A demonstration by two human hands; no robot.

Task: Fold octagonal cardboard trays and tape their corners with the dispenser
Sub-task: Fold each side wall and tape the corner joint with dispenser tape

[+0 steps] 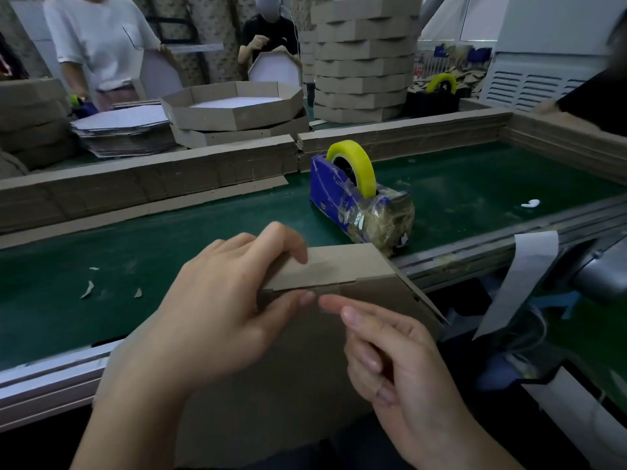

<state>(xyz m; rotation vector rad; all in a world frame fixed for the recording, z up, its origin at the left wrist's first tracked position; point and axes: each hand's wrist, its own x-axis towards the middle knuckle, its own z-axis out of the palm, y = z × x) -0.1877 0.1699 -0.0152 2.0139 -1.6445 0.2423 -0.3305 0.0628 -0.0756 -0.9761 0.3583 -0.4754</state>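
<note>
Fingers [268,242] of the left hand [220,300] curl over the top edge of a folded side flap of the cardboard tray [356,269], with the thumb pressed on the flap's near face, so the hand clamps that flap. The right hand [400,361] reaches in from the right. Its index finger is stretched out, the tip on the cardboard just beside the left thumb, and the other 3 fingers are curled toward the palm. I cannot tell whether it pinches anything.

The tray stands up on edge over the near rail of the green table [169,239], brown outer side toward the camera.

Just beyond the tray's top corner, the blue tape dispenser [325,184] sits on the table with a yellow tape roll [353,164] mounted in it. A few paper scraps [88,288] lie on the table to the left.

Behind a low cardboard wall are 2 folded trays [234,110], a pile of flat blanks [122,130] and a tall stack of finished trays [363,62]. 2 people stand there, each holding cardboard.
</note>
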